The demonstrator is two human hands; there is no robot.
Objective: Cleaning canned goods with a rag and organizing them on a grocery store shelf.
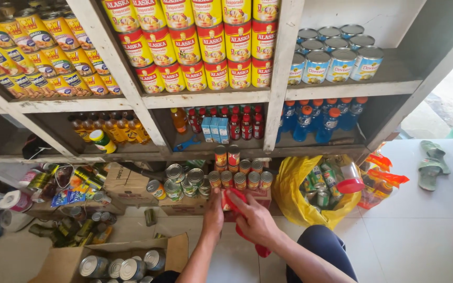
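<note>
Hands met low at the front of the bottom shelf. The left hand reached toward a small can, its fingers hidden behind the wrist, so their spread could not be told. The right hand was closed on a red cloth, which trailed down past the wrist toward the floor.

Five small cans stood in a front row at that shelf edge, with four more behind and two stacked on top. Left of them sat a cluster of silver-topped tins, too crowded to count. One yellow bag of cans slumped at the right end of the shelf. One open carton at the lower left showed four tin tops.

Above, the middle bay held fifteen red-and-yellow milk cans in three rows of five. The right bay held blue-labelled cans, four in front and more behind. The shelf below carried amber bottles, red bottles and blue bottles.

White tiles covered the floor, and two green sandals lay by the right edge.
</note>
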